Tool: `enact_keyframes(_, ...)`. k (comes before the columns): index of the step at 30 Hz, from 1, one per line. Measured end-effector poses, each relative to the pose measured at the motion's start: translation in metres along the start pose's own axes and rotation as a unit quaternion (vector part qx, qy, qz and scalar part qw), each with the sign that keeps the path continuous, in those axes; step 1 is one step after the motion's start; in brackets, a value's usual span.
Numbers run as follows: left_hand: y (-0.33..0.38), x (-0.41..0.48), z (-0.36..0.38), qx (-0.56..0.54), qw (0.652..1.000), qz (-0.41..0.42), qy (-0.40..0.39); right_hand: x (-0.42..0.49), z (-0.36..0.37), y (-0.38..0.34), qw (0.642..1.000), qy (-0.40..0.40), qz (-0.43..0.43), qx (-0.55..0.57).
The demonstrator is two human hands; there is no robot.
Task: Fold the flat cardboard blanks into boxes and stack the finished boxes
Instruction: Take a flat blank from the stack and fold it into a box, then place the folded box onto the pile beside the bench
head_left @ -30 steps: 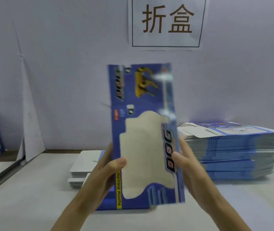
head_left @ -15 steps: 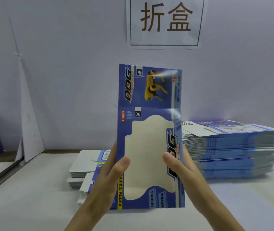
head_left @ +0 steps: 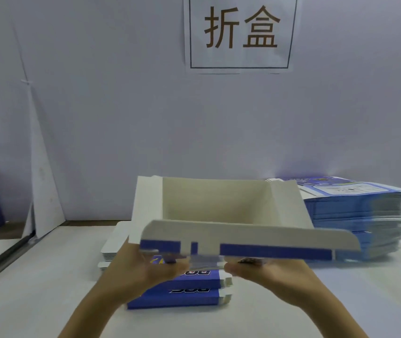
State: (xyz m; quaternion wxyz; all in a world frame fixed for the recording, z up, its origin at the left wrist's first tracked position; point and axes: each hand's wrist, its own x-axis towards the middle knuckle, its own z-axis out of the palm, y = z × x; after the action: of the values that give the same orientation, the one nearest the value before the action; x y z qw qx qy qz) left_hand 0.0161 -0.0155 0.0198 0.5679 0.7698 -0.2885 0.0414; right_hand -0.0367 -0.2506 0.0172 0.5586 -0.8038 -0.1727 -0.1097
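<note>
Since the earlier frame the box (head_left: pixel 214 206) was turned from upright to level and opened, probably so its ends can be closed. Above the table (head_left: pixel 36 289), its near edge is pinched by left hand (head_left: pixel 143 274) and right hand (head_left: pixel 270 276); fingers beneath are hidden.

the half-folded box (head_left: pixel 215 203) is cardboard, matt cream inside, printed blue outside. right of the box, the stack of blanks (head_left: pixel 355 223) shows glossy blue print. above the box, a matt paper sign (head_left: pixel 239 57). below it, the table (head_left: pixel 36 289) looks smooth and matt.
</note>
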Motion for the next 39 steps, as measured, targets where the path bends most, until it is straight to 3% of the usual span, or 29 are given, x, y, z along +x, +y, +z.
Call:
enact_keyframes(4,0.002,0.008,0.002,-0.129,0.992,-0.008,0.014,0.007,0.002,0.005,0.995,0.028,0.004,0.095)
enact_keyframes(8,0.003,0.012,0.012,-0.236,0.967,-0.084,0.053,0.009,0.003,0.006,0.993,-0.025,0.019,0.115)
enact_keyframes(10,-0.001,0.013,0.011,-0.241,0.963,-0.118,0.028,0.012,0.004,0.009,0.991,-0.004,0.04,0.127)
enact_keyframes(14,-0.004,0.01,-0.002,-0.151,0.969,-0.149,-0.124,0.017,0.007,0.014,0.979,0.048,0.06,0.188)
enact_keyframes(18,-0.004,0.009,-0.03,-0.159,0.972,-0.139,-0.104,0.019,0.013,0.024,0.981,0.018,0.109,0.158)
enact_keyframes(20,-0.005,0.006,-0.053,-0.18,0.975,-0.125,-0.045,0.022,0.015,0.032,0.978,0.034,0.133,0.157)
enact_keyframes(23,-0.013,0.0,-0.095,-0.258,0.95,-0.09,0.154,0.029,0.014,0.042,0.973,0.046,0.162,0.159)
enact_keyframes(26,-0.016,0.007,-0.142,-0.353,0.872,-0.037,0.336,0.033,0.012,0.051,0.97,0.043,0.183,0.154)
enact_keyframes(29,-0.008,0.031,-0.188,-0.419,0.757,0.062,0.498,0.039,0.013,0.057,0.963,0.058,0.205,0.165)
enact_keyframes(30,-0.005,0.036,-0.196,-0.414,0.733,0.072,0.535,0.041,0.014,0.057,0.96,0.062,0.216,0.169)
enact_keyframes(31,-0.003,0.042,-0.199,-0.39,0.731,0.067,0.556,0.042,0.016,0.057,0.958,0.062,0.225,0.168)
enact_keyframes(33,-0.007,0.05,-0.182,-0.289,0.804,0.029,0.518,0.042,0.018,0.056,0.959,0.049,0.231,0.154)
enact_keyframes(36,-0.035,0.048,-0.116,-0.121,0.952,-0.021,0.279,0.034,0.023,0.05,0.97,0.025,0.211,0.116)
enact_keyframes(38,-0.06,0.042,-0.062,0.031,0.993,-0.083,0.074,0.028,0.025,0.049,0.975,0.025,0.202,0.085)
enact_keyframes(39,-0.074,0.038,-0.037,0.11,0.985,-0.13,-0.033,0.026,0.026,0.049,0.977,0.024,0.202,0.067)
